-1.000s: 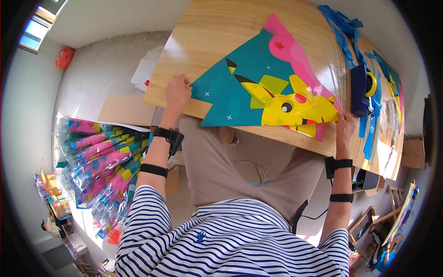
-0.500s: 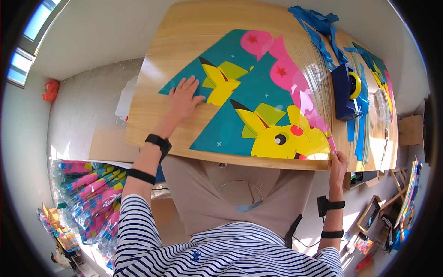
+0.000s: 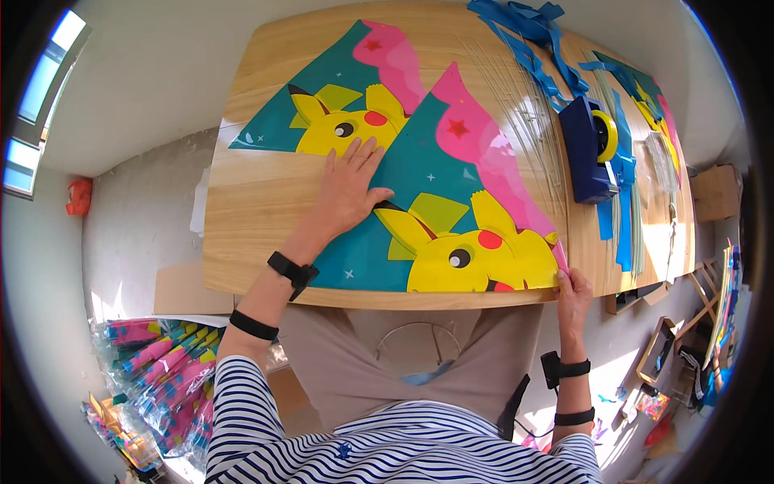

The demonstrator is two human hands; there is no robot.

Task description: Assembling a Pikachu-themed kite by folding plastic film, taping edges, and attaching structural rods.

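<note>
A triangular printed kite sheet (image 3: 451, 181), teal and pink with a yellow cartoon head, lies along the near edge of the table. My right hand (image 3: 574, 292) pinches its lower right corner between thumb and fingers. My left hand (image 3: 348, 192) rests flat with fingers stretched out, its palm over the left slope of this sheet. Its fingertips reach the lower edge of a second, matching kite sheet (image 3: 318, 121), which lies farther back and to the left. Part of that second sheet's right side is hidden under the near one.
Thin clear rods (image 3: 524, 121) lie right of the sheets. Beyond them stand a dark blue tape dispenser (image 3: 587, 153) with yellow tape and blue fabric strips (image 3: 536, 32). Another printed sheet (image 3: 645, 89) is at the far right. Plastic-wrapped colourful bundles (image 3: 161, 371) are at lower left.
The two sheets have drawn apart, with more of the far sheet's cartoon head showing. My left hand has moved right onto the near sheet. My right hand still pinches the corner.
</note>
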